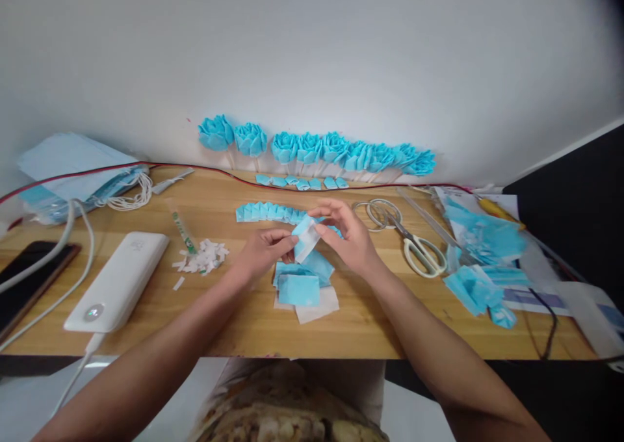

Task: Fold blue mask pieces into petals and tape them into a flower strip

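A small blue-and-white fabric piece (307, 239) is held between both hands above the middle of the table. My left hand (267, 249) pinches its left edge between thumb and fingers. On the other side, my right hand (348, 237) grips its upper right part, the thumb lying across the white face. Below them lies a loose pile of cut blue and white fabric squares (299, 290). Just behind the hands runs a row of folded blue petals (266, 212), partly hidden by my right hand. Smaller folded pieces (302, 184) lie farther back.
Blue fabric roses on sticks (311, 148) lean against the wall. To the right are scissors (424, 255) and blue scraps (480, 289). On the left are paper bits (203, 257), a white power bank (118, 279), a phone (36, 276) and stacked fabric sheets (73, 162). A red-black cable crosses behind.
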`<state>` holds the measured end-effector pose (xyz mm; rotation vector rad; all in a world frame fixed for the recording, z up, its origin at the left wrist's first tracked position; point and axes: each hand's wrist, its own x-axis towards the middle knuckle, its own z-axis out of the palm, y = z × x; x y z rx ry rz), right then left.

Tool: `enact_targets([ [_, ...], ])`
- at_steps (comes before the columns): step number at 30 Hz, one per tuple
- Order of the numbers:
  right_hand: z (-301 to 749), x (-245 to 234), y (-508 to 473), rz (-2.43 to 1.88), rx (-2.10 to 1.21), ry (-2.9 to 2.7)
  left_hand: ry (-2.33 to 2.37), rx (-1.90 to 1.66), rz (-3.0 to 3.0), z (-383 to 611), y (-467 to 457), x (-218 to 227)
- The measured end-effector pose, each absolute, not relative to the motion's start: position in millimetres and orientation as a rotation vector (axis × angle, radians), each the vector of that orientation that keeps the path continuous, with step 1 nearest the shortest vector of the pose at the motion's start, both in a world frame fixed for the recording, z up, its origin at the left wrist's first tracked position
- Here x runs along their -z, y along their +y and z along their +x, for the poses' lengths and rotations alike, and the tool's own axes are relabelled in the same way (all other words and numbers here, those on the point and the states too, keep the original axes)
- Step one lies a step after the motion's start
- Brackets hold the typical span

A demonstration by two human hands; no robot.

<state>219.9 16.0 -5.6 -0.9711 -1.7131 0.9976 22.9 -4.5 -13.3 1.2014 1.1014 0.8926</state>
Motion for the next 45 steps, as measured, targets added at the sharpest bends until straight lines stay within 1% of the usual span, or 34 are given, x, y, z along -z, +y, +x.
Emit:
enact_targets([
  [3, 217, 8, 17, -0.925, -1.362, -1.545, 1.099, -0.891, 1.225, 24, -5, 11],
  [5, 214, 10, 16, -0.908, -1.487, -1.483, 1.103, -0.887, 1.246, 24, -6, 11],
  [7, 211, 13, 14, -0.926, -1.531, -1.452, 1.111, -0.872, 1.281, 25, -7, 12],
  [11, 210, 16, 11, -0.993, -1.468, -1.479, 1.127, -0.83, 1.32, 26, -8, 16],
  [17, 212, 15, 12, -1.049, -1.306, -1.606, 1.124, -0.819, 1.205, 25, -9, 14],
  [26, 211, 12, 10, -1.014, -1.273, -1.709, 1.175, -0.926, 1.182, 27, -7, 12],
  [31, 221, 9, 20, -0.937, -1.295, -1.635, 1.21, -0.945, 1.198, 27, -8, 9],
  [34, 223, 10, 21, -1.031, -1.203, -1.649, 1.219, -0.938, 1.204, 27, -9, 8],
  [38, 221, 10, 18, -1.062, -0.965, -1.77, 1.203, -0.934, 1.181, 28, -9, 10],
  [41, 220, 8, 17, -0.953, -0.758, -1.89, 1.184, -0.945, 1.119, 27, -8, 11],
  [45, 221, 5, 19, -0.723, -0.377, -2.103, 1.101, -0.994, 0.939, 26, -5, 16],
])
